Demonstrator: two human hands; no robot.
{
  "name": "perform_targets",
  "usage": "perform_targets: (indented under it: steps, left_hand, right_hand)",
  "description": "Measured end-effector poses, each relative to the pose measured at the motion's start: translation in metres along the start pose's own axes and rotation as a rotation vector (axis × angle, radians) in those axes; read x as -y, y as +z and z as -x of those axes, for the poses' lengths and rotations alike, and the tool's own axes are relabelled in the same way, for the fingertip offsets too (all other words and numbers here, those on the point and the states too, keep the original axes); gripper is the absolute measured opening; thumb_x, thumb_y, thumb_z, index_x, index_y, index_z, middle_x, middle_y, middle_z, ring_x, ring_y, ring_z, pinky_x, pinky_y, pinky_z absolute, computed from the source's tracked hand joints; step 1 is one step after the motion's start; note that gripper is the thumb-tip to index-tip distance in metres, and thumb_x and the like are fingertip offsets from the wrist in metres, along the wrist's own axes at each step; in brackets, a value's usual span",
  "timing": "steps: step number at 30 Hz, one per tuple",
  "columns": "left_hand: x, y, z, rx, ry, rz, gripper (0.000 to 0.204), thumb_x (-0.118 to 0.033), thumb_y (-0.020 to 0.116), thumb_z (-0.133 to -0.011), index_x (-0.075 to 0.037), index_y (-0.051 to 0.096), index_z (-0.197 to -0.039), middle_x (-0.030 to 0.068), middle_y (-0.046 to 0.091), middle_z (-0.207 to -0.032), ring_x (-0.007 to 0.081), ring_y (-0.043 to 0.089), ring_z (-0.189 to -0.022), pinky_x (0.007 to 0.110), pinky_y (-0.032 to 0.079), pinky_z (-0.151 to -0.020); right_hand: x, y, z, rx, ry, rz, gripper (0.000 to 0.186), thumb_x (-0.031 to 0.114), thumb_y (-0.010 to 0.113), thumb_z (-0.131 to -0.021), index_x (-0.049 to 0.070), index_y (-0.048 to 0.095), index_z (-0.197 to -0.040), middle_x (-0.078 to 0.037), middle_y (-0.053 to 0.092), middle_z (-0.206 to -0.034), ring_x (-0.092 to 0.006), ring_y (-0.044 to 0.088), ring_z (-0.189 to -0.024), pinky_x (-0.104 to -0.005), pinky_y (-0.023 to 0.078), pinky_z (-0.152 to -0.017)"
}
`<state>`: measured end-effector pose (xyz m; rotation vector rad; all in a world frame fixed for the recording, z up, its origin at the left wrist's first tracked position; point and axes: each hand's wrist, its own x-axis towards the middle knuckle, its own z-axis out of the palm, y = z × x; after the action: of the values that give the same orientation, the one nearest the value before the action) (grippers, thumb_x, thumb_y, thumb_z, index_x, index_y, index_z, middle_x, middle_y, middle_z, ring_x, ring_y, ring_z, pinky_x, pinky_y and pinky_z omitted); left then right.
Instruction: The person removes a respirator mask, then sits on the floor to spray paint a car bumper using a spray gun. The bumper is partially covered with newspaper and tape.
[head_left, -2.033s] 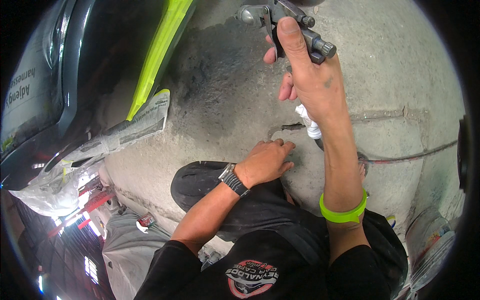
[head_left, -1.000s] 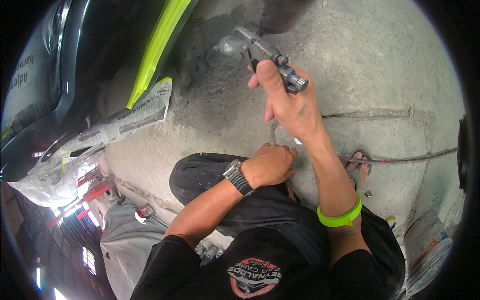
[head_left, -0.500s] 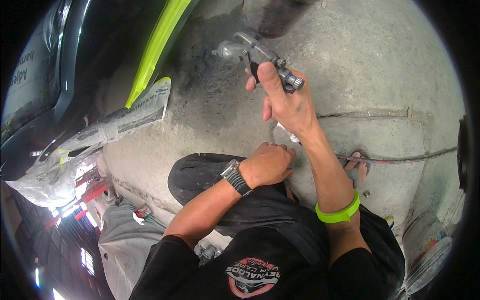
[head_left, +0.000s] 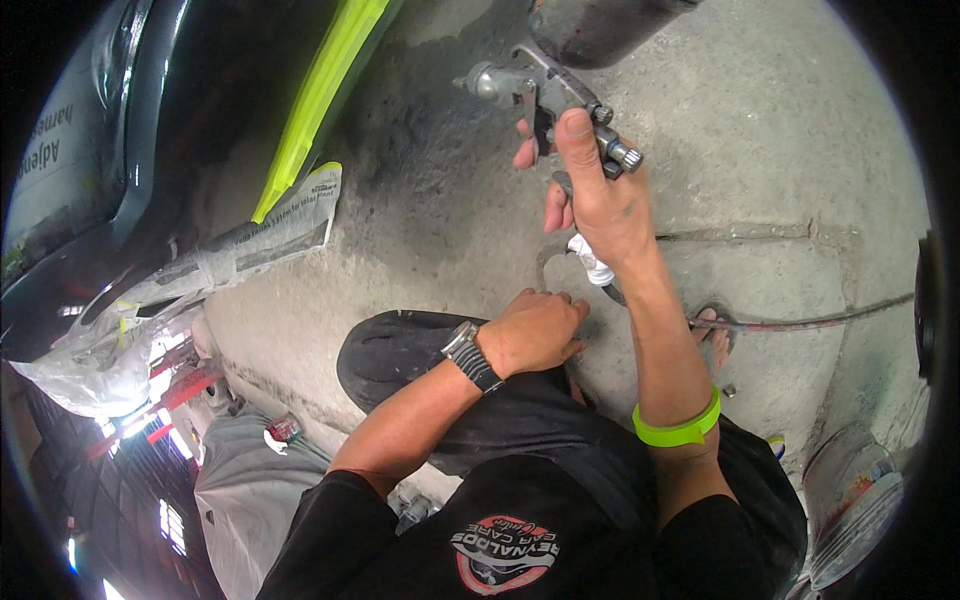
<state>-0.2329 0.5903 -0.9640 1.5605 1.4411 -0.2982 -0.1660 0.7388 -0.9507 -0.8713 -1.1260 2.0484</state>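
My right hand [head_left: 610,210] is wrapped round the grip of a metal paint spray gun [head_left: 565,95], thumb up along its back. The nozzle points left toward a glossy dark car body panel [head_left: 220,110], apart from it. A dark paint cup [head_left: 605,30] sits above the gun. Below the grip a white fitting [head_left: 590,262] joins the air hose [head_left: 800,322], part of which is hidden behind my right forearm. My left hand [head_left: 535,330] rests empty over my bent knee, its fingers loosely draped; a watch is on that wrist.
A bright yellow-green strip [head_left: 320,110] runs along the panel's edge. Masking paper [head_left: 290,225] and plastic sheeting [head_left: 90,375] hang below it. Grey cloth [head_left: 240,490] lies at lower left. Cracked concrete floor [head_left: 760,150] spreads to the right, with a bucket-like container [head_left: 855,510] at lower right.
My right hand has shifted the spray gun and its cup a little to the right, farther from the panel. More of the white hose fitting shows. My left hand stays on the knee.
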Motion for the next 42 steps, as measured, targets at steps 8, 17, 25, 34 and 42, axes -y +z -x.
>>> perform_targets:
  steps: [8, 17, 25, 34, 42]
  left_hand:
    - [0.001, -0.001, 0.002, -0.03, 0.012, 0.014, 0.037, -0.026, 0.069, -0.087, 0.0, 0.061, -0.112, 0.0202, 0.068, -0.094, 0.0391, 0.066, -0.093, 0.048, 0.052, -0.082]
    - [0.0, -0.001, 0.001, -0.013, 0.003, -0.008, 0.038, -0.026, 0.068, -0.088, 0.0, 0.06, -0.115, 0.0199, 0.068, -0.098, 0.0392, 0.066, -0.095, 0.047, 0.052, -0.082]
    - [0.001, -0.002, 0.005, -0.023, 0.009, -0.006, 0.04, -0.026, 0.068, -0.088, 0.0, 0.06, -0.118, 0.02, 0.068, -0.099, 0.0391, 0.066, -0.096, 0.047, 0.051, -0.084]
    - [0.0, -0.004, 0.003, -0.002, -0.002, -0.015, 0.04, -0.026, 0.067, -0.089, -0.001, 0.06, -0.118, 0.0193, 0.068, -0.1, 0.0379, 0.066, -0.096, 0.046, 0.051, -0.084]
    - [0.0, -0.004, 0.004, 0.002, -0.017, -0.025, 0.043, -0.027, 0.067, -0.089, -0.001, 0.059, -0.122, 0.0193, 0.068, -0.1, 0.0384, 0.066, -0.096, 0.047, 0.051, -0.084]
  right_hand:
    - [0.006, -0.007, -0.008, -0.051, -0.025, -0.054, 0.078, 0.071, 0.056, -0.088, -0.005, 0.067, -0.097, -0.007, 0.065, -0.075, -0.0112, 0.054, -0.042, -0.0252, 0.041, -0.039]
    - [0.016, -0.01, -0.007, -0.066, -0.06, -0.041, 0.077, 0.071, 0.057, -0.089, -0.006, 0.067, -0.097, -0.007, 0.065, -0.075, -0.011, 0.053, -0.042, -0.0253, 0.041, -0.038]
    - [0.018, -0.014, -0.012, -0.086, -0.075, 0.093, 0.077, 0.072, 0.045, -0.094, 0.0, 0.068, -0.111, -0.008, 0.069, -0.084, -0.0099, 0.054, -0.043, -0.0218, 0.037, -0.038]
    - [0.022, -0.013, -0.01, -0.084, -0.096, 0.077, 0.077, 0.07, 0.046, -0.094, -0.002, 0.068, -0.109, -0.009, 0.07, -0.085, -0.0102, 0.054, -0.044, -0.022, 0.037, -0.038]
    - [0.024, -0.014, -0.012, -0.081, -0.058, 0.077, 0.078, 0.072, 0.049, -0.092, -0.003, 0.068, -0.104, -0.008, 0.068, -0.081, -0.011, 0.054, -0.043, -0.0235, 0.039, -0.039]
